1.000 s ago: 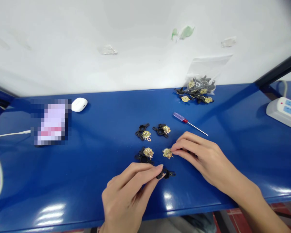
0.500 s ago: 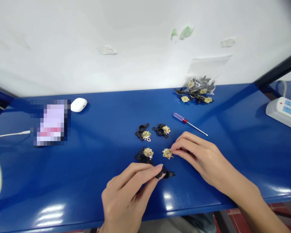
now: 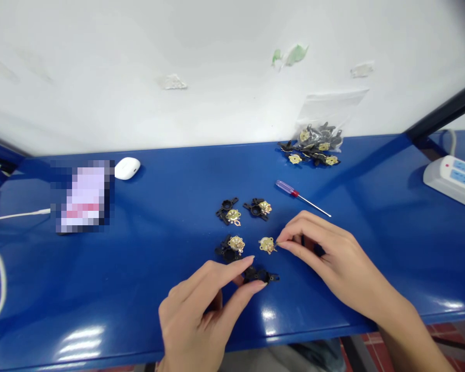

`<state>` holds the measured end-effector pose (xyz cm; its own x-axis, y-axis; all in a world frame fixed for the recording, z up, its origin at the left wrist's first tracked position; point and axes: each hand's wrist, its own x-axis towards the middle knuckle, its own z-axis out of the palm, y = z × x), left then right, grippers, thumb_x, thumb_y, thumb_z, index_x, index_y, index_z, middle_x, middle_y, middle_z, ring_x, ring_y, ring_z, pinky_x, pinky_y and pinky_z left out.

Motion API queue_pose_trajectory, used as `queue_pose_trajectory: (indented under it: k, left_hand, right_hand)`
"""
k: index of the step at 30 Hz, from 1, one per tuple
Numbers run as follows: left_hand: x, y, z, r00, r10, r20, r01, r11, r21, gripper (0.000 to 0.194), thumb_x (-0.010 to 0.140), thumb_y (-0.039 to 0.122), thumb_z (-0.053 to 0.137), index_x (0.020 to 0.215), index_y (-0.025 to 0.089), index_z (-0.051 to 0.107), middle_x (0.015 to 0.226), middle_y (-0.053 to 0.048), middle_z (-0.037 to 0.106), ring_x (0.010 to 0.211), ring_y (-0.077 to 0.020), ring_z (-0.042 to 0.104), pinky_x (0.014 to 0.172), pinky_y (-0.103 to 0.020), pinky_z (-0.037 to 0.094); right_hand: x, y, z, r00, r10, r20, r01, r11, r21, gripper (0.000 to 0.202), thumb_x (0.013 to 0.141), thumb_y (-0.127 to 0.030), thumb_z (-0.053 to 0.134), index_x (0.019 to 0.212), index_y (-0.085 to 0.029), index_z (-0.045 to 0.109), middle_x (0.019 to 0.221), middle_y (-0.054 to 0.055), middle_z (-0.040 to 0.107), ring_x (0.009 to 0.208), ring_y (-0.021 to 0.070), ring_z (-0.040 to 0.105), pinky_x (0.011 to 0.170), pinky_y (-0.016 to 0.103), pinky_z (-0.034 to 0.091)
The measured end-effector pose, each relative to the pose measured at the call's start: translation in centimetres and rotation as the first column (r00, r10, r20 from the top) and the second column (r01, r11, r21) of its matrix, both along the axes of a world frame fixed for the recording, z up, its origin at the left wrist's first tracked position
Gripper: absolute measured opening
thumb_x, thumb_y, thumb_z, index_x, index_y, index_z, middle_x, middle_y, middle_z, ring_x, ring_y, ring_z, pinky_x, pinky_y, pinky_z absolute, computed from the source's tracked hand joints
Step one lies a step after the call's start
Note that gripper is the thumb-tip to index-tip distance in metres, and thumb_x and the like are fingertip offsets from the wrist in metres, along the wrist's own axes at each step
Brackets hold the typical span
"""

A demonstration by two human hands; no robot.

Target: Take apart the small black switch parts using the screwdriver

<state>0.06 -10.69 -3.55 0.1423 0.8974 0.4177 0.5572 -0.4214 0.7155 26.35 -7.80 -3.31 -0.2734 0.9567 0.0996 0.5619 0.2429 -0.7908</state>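
My left hand has its thumb and index finger apart around a black plastic part lying on the blue table. The fingertips are at its edges, with no firm grip visible. My right hand is pinched closed beside a round brass-coloured plate; whatever is between its fingertips is too small to make out. Left of that plate lies another brass-coloured plate against a black part. Farther back are two more pairs of black and brass pieces, one on the left and one on the right.
A screwdriver lies behind my right hand. Near the wall, a clear bag of similar parts stands by loose ones. A white case and a blurred-out phone-like object are at left, a power strip at right.
My left thumb and index finger have spread apart, and the black part shows more between them. My right fingertips have shifted slightly right, from over the brass-coloured plate to its edge.
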Motion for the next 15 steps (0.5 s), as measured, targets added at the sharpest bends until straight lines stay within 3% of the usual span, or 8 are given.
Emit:
queue_pose_trajectory:
  k: [6,11,15]
  left_hand:
    - [0.0,-0.2,0.1,0.998,0.043,0.052,-0.041,0.999,-0.028,0.019,0.106,0.025,0.086,0.121,0.035,0.089,0.094,0.007,0.082,0.06,-0.007,0.066,0.055,-0.018,0.055]
    - [0.4,-0.5,0.1,0.989,0.107,0.102,-0.104,0.994,-0.039,0.02,0.103,0.022,0.089,0.115,0.037,0.091,0.109,0.006,0.089,0.087,-0.0137,0.084,0.075,-0.021,0.066]
    - [0.5,-0.8,0.1,0.988,0.147,0.041,-0.142,0.984,-0.105,0.016,0.101,0.03,0.091,0.113,0.041,0.09,0.1,0.012,0.091,0.062,-0.0093,0.075,0.066,-0.021,0.064]
  right_hand:
    - [-2.8,-2.2,0.0,0.96,-0.143,-0.239,0.134,0.99,-0.054,0.01,0.116,-0.03,0.071,0.107,-0.032,0.075,0.103,-0.004,0.071,0.081,0.012,0.064,0.074,0.028,0.052]
    - [-5.1,-3.5,-1.4,0.884,-0.207,-0.419,0.185,0.978,-0.093,0.008,0.114,-0.027,0.074,0.11,-0.032,0.078,0.098,-0.004,0.068,0.077,0.0119,0.061,0.069,0.029,0.051]
    - [-4.9,-3.7,-1.7,0.882,-0.256,-0.396,0.275,0.961,-0.009,0.011,0.113,-0.023,0.075,0.108,-0.032,0.079,0.097,-0.004,0.068,0.072,0.0113,0.056,0.063,0.03,0.046]
